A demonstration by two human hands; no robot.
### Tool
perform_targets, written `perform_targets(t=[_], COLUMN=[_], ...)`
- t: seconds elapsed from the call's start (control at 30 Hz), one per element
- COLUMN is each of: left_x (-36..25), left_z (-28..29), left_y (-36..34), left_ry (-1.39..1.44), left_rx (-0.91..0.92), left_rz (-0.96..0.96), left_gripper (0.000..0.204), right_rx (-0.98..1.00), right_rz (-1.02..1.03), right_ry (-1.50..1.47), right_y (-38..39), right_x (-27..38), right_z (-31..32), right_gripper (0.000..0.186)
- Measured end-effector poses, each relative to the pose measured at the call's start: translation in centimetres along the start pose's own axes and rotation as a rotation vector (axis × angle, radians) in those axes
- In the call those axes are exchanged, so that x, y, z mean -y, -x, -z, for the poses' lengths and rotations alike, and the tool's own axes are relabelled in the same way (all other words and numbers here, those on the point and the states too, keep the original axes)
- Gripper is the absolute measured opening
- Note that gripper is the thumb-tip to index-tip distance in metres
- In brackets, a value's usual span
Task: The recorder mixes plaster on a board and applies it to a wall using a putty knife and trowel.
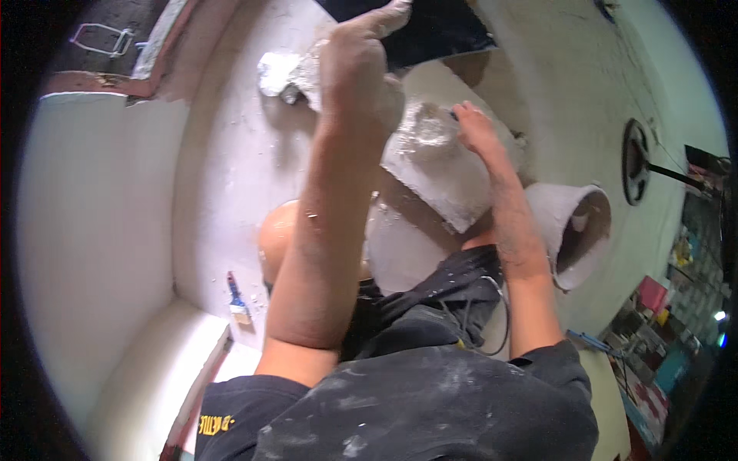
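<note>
My left hand is reaching forward, dusted white, its fingers bent and one digit pointing up and to the right. Beside it, a shiny metal tool caked with white paste sticks out to the left; its handle is hidden behind my hand. My right hand is closed at the right side of a pale board, with a small dark thing at its fingertips. A wet, lumpy heap of white plaster sits on the board, next to those fingertips. The board lies slanted in front of my legs.
A whitish bucket lies tipped on its side at the right. A blue-handled paintbrush lies at the left among white crumbs. Beyond the board is a black sheet. A black round wheel on a rod stands far right.
</note>
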State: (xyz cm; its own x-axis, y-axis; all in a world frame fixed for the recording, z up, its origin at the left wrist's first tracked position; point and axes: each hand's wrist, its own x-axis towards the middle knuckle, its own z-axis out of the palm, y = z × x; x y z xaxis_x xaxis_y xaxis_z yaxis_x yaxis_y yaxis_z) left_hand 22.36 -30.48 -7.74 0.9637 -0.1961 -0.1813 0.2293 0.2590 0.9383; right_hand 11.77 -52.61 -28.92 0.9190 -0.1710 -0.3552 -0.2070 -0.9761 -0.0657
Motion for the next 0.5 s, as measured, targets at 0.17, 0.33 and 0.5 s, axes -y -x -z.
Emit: perform_targets(t=[0.17, 0.33, 0.5], left_x=[2.9, -1.2, 1.7], left_z=[1.7, -0.9, 1.6], left_y=[-1.6, 0.0, -1.5], left_ry=[-0.153, 0.591, 0.153], left_rx=[0.105, 0.054, 0.112], left_rz=[-0.232, 0.276, -0.013], left_gripper=[0.031, 0.028, 0.033], right_rx=[0.061, 0.014, 0.071], right_rz=[-0.057, -0.070, -0.012], right_ry=[0.044, 0.047, 0.051], right_y=[0.0, 0.7, 0.1], right_x=[0.5, 1.3, 2.6], right_z=[-0.5, -3.7, -1.6], right_gripper=[0.024, 0.022, 0.029])
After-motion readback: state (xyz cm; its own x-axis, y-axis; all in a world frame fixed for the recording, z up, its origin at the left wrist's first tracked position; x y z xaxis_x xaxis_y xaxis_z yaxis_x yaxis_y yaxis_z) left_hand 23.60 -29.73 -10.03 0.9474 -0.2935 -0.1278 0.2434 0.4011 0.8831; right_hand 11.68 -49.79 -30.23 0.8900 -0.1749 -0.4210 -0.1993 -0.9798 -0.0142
